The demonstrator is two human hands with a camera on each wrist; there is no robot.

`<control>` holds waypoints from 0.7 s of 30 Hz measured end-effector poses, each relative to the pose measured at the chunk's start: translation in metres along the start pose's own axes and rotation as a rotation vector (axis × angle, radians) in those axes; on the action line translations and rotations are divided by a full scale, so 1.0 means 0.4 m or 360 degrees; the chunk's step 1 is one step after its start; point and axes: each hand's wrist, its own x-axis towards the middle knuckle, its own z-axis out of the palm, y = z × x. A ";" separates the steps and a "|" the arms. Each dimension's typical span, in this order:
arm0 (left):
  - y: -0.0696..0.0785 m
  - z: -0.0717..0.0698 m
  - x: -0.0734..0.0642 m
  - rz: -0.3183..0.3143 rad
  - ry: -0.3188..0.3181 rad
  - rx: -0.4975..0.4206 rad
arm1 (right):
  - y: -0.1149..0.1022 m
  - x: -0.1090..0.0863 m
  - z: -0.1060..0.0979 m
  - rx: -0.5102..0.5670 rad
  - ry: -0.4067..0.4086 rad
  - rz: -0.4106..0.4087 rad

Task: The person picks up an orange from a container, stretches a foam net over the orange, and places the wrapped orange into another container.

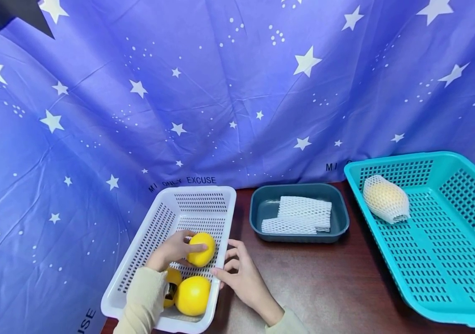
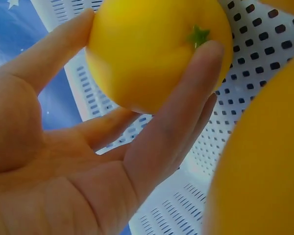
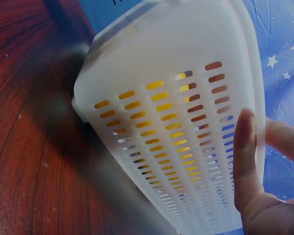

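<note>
My left hand (image 1: 175, 250) reaches into a white slotted basket (image 1: 230, 204) and holds a round yellow fruit (image 1: 204, 249) between thumb and fingers. The left wrist view shows a small green star-shaped stem mark on this fruit (image 2: 152, 54). Below the hand lie a larger yellow fruit (image 1: 193, 295) and another yellow fruit (image 1: 173, 277), partly covered by the left wrist. My right hand (image 1: 243, 277) grips the basket's right rim, with fingers against the outer wall (image 3: 152, 63) in the right wrist view.
A dark blue-grey tray (image 1: 258, 199) holds white foam net sleeves (image 1: 304, 213). To the right, a teal basket (image 1: 354, 185) holds a pale yellow fruit in a foam net (image 1: 385, 198). A blue star-patterned cloth (image 1: 229, 93) hangs behind the brown table (image 1: 316, 278).
</note>
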 end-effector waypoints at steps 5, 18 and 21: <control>-0.001 0.003 0.001 0.0007 0.0007 0.0002 | -0.002 0.000 -0.002 -0.0002 -0.0001 0.0002; 0.006 0.008 0.008 0.0098 0.0019 0.0117 | -0.003 0.002 -0.003 0.0019 -0.0012 0.0009; 0.005 0.006 0.009 0.0149 0.0031 0.0185 | -0.002 0.001 -0.002 0.0010 -0.0011 0.0021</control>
